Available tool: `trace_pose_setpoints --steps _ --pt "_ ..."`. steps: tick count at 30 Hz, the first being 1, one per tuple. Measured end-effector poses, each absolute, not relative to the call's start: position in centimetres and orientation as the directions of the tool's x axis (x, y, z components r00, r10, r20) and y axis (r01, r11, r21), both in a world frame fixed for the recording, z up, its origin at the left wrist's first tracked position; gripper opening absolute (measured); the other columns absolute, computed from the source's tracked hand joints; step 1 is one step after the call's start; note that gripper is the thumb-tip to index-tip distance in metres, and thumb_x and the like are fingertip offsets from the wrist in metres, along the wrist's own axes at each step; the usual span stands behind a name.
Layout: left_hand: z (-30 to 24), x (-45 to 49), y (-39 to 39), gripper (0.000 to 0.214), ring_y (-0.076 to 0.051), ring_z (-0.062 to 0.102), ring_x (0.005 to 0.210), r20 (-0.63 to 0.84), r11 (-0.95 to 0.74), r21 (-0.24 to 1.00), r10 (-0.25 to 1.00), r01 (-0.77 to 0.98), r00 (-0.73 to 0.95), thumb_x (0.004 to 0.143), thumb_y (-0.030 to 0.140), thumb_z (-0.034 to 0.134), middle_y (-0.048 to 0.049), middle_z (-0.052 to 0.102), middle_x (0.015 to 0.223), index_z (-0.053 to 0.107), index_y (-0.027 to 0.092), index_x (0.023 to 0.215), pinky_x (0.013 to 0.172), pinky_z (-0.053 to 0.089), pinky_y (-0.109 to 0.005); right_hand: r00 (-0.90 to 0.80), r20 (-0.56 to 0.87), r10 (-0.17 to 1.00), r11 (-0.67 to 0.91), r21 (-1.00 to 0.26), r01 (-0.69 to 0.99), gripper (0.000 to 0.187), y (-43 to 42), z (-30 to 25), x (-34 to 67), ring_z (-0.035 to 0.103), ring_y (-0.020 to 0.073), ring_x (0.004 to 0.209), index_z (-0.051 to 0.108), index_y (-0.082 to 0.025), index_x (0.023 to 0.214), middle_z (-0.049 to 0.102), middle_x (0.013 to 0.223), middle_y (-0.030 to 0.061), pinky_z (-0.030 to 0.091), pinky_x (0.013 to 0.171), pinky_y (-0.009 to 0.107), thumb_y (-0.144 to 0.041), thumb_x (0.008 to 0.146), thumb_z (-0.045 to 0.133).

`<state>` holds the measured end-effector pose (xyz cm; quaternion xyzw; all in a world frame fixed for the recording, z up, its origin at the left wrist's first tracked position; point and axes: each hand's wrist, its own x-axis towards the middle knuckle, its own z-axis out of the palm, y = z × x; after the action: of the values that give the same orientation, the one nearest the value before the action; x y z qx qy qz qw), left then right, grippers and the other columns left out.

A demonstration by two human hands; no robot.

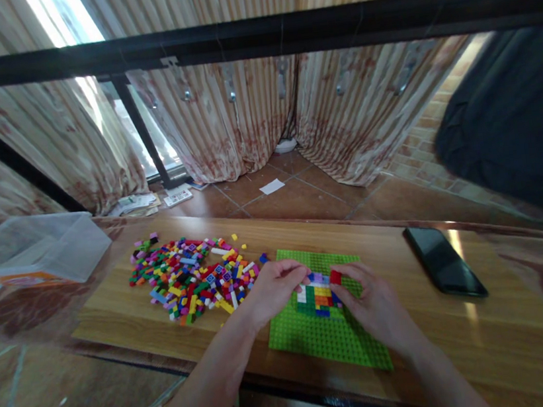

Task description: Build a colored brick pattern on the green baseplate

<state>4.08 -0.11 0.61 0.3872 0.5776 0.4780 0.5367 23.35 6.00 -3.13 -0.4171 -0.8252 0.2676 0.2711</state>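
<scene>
A green baseplate [330,342] lies on the wooden board, with a patch of joined toy bricks [321,296] in white, green, yellow, red, orange, blue and purple near its far half. My right hand [371,297] pinches a red brick [335,277] between thumb and fingers at the patch's right edge. At the upper left of the patch, the fingers of my left hand [279,282] are pressed together beside blue and purple bricks. What those fingertips hold, if anything, is too small to make out. Part of the patch is hidden by both hands.
A loose pile of many-coloured bricks [188,274] spreads over the left of the wooden board [512,325]. A black phone [444,262] lies on the right. Far left stands a clear plastic bin [57,248]. A black bar [250,38] crosses in front of striped curtains.
</scene>
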Motion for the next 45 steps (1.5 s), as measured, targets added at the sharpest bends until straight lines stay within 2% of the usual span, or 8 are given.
trace_pose_setpoints --steps 4,11,19,22,28,34,39,45 --pt "0.1 4.0 0.0 0.02 -0.009 0.047 0.059 -0.24 0.235 0.97 0.964 -0.058 -0.114 0.077 0.03 0.06 0.0004 0.061 0.066 0.068 0.011 0.078 0.058 0.034 -0.021 -0.552 0.196 0.81 0.535 -0.631 0.561 0.028 6.1 -3.5 23.2 0.059 0.0246 0.102 0.068 -0.021 0.109 0.065 0.106 0.0081 0.048 0.093 0.043 -0.032 0.087 0.055" --pt "-0.6 3.9 0.2 0.02 -0.01 0.05 0.062 -0.223 0.22 0.975 0.969 -0.039 -0.108 0.077 0.03 0.06 0.0 0.062 0.068 0.068 0.011 0.079 0.061 0.036 -0.022 -0.572 0.176 0.801 0.53 -0.652 0.542 0.035 6.2 -3.4 23.1 0.056 0.0246 0.112 0.064 -0.022 0.118 0.063 0.118 0.0083 0.044 0.1 0.044 -0.035 0.085 0.059" --pt "-0.4 3.8 0.1 0.017 -0.01 0.05 0.062 -0.22 0.22 0.975 0.969 -0.014 -0.113 0.078 0.027 0.059 0.0011 0.061 0.066 0.068 0.011 0.079 0.06 0.036 -0.022 -0.488 0.208 0.848 0.504 -0.604 0.618 0.036 5.9 -3.8 22.6 0.059 0.0263 0.098 0.067 -0.019 0.104 0.067 0.105 0.0091 0.048 0.09 0.044 -0.046 0.081 0.065" --pt "-0.3 3.8 0.2 0.017 -0.01 0.051 0.062 -0.215 0.217 0.976 0.97 0.003 -0.115 0.078 0.025 0.058 0.001 0.062 0.067 0.067 0.011 0.08 0.06 0.036 -0.021 -0.467 0.216 0.858 0.496 -0.589 0.639 0.029 5.9 -4.0 22.4 0.059 0.0266 0.095 0.068 -0.018 0.097 0.067 0.1 0.009 0.048 0.089 0.044 -0.044 0.083 0.064" --pt "-0.8 3.7 0.3 0.017 -0.01 0.052 0.061 -0.196 0.204 0.978 0.974 0.052 -0.117 0.08 0.024 0.057 0.0007 0.063 0.067 0.068 0.012 0.083 0.06 0.037 -0.021 -0.535 0.252 0.807 0.559 -0.62 0.551 0.028 6.0 -4.4 22.6 0.058 0.0245 0.107 0.067 -0.017 0.109 0.065 0.113 0.0104 0.045 0.097 0.042 -0.03 0.09 0.05" --pt "-1.1 3.5 0.1 0.019 -0.013 0.06 0.072 -0.057 0.09 0.959 0.99 0.27 -0.128 0.083 0.024 0.054 -0.0019 0.069 0.08 0.07 0.014 0.088 0.066 0.044 -0.024 -0.549 0.246 0.799 0.558 -0.645 0.522 0.029 6.2 -4.5 22.5 0.058 0.0246 0.109 0.068 -0.019 0.11 0.066 0.115 0.0104 0.044 0.1 0.043 -0.028 0.092 0.047" --pt "-0.9 3.9 -0.1 0.02 -0.018 0.061 0.09 0.148 -0.037 0.813 0.979 0.582 -0.144 0.085 0.02 0.053 -0.0048 0.07 0.097 0.071 0.017 0.095 0.083 0.047 -0.03 -0.537 0.236 0.81 0.527 -0.694 0.49 0.028 6.3 -4.3 22.3 0.059 0.0243 0.107 0.069 -0.02 0.107 0.067 0.113 0.0093 0.044 0.099 0.044 -0.03 0.092 0.048" --pt "-1.3 4.1 0.0 0.021 -0.02 0.06 0.101 0.213 -0.089 0.714 0.973 0.695 -0.094 0.086 0.018 0.052 -0.0064 0.068 0.101 0.07 0.018 0.097 0.094 0.047 -0.035 -0.516 0.209 0.83 0.483 -0.733 0.479 0.028 6.2 -4.1 22.2 0.058 0.0245 0.107 0.07 -0.022 0.109 0.068 0.11 0.0082 0.044 0.098 0.044 -0.033 0.091 0.051"
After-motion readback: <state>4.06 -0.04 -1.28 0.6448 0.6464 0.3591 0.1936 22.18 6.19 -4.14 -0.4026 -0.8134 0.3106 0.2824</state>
